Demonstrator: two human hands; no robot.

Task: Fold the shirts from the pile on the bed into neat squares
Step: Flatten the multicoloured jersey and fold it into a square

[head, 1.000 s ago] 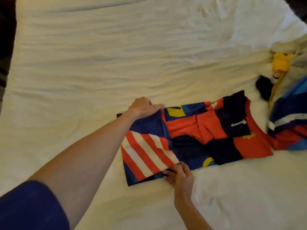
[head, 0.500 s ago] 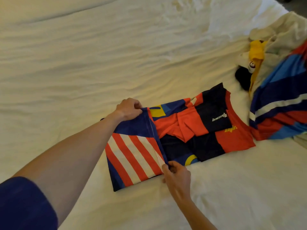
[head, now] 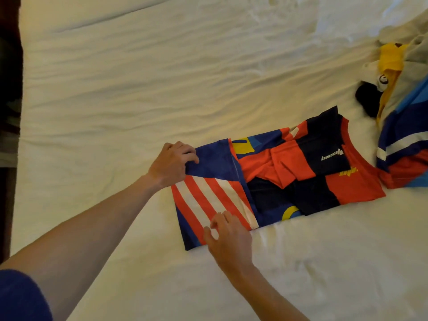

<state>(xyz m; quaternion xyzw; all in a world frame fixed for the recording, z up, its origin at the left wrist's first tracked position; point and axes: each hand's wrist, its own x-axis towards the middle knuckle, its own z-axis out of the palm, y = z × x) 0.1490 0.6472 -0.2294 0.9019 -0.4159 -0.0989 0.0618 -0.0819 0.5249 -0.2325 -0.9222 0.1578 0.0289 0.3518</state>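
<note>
Head view looks down on a bed (head: pixel 162 77) under rumpled white sheets. At the right edge lies the pile of shirts (head: pixel 407 144), blue, red and white with a yellow piece on top, its near corner touching the collar end of the shirt being folded. That shirt (head: pixel 289 179) lies flat mid-bed, a striped flap turned over its left end. Left hand (head: pixel 172 164) reaches in with the arm stretched out, fingers curled over the flap's far corner, gripping it. Right hand (head: pixel 228 237) rests on the near striped edge, fingers bent, thumb and forefinger seeming to pinch the cloth
</note>
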